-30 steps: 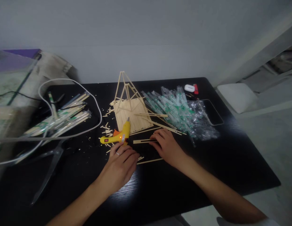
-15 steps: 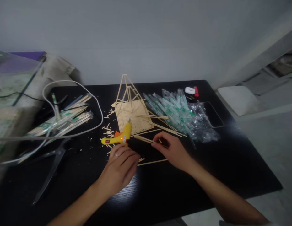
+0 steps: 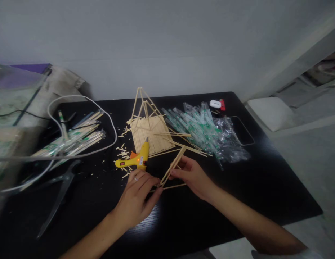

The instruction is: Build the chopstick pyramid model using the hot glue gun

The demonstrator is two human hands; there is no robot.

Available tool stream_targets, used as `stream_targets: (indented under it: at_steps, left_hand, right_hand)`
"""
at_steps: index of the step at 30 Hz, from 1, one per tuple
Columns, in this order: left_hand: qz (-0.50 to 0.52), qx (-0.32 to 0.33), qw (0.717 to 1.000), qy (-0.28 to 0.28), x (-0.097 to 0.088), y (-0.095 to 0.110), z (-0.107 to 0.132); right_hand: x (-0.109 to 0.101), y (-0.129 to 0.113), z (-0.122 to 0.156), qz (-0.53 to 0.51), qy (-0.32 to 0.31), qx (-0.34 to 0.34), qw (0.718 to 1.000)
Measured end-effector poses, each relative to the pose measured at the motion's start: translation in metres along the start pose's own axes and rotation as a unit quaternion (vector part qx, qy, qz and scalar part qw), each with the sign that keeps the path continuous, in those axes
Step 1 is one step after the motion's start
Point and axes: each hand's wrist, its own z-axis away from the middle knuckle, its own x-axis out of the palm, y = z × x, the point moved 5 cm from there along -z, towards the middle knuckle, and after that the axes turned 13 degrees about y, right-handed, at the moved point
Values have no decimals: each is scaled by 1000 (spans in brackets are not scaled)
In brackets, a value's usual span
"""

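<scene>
Wooden chopsticks slant up and away between my two hands, above the near part of the table. My right hand pinches them along their length from the right. At their lower end the fingertips and thumb of my left hand close on them. Just beyond my left hand lies a yellow hot glue gun with a small orange light, its nozzle pointing away. Behind it is a flat panel of sticks laid side by side, with a triangular stick frame standing on its far part.
Torn plastic wrappers and a phone lie to the right, near a white case. Wrapped chopsticks, a looping white cable and dark cutters are at left. Stick scraps litter the middle.
The chopsticks in my right hand have swung from pointing left to standing slanted, far end up. My left hand has closed on their lower end.
</scene>
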Motion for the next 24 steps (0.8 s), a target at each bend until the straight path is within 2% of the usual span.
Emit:
stream_targets:
  at_steps: [7,11,15,17,20,24]
  left_hand:
    - [17,-43,999,24,-3,-9,-4]
    - [1,-72,996,46,-14,-21,-8]
    - [-1,-136,988,67,-27,-38,-11]
    - [11,-173,982,72,-33,-44,-13]
    - [22,-215,974,67,-37,-50,-15]
    - [36,-239,969,54,-37,-53,-16]
  right_hand:
    - [-7,0,-2,-7,25,-10,1000]
    - [-26,-21,-10,17,59,-77,995]
    - [-45,-39,-20,2,80,-91,993]
    - [-47,-43,-22,17,64,-87,994]
    - [-43,-45,-21,67,32,-116,990]
    - [-34,-43,-15,140,-6,-150,979]
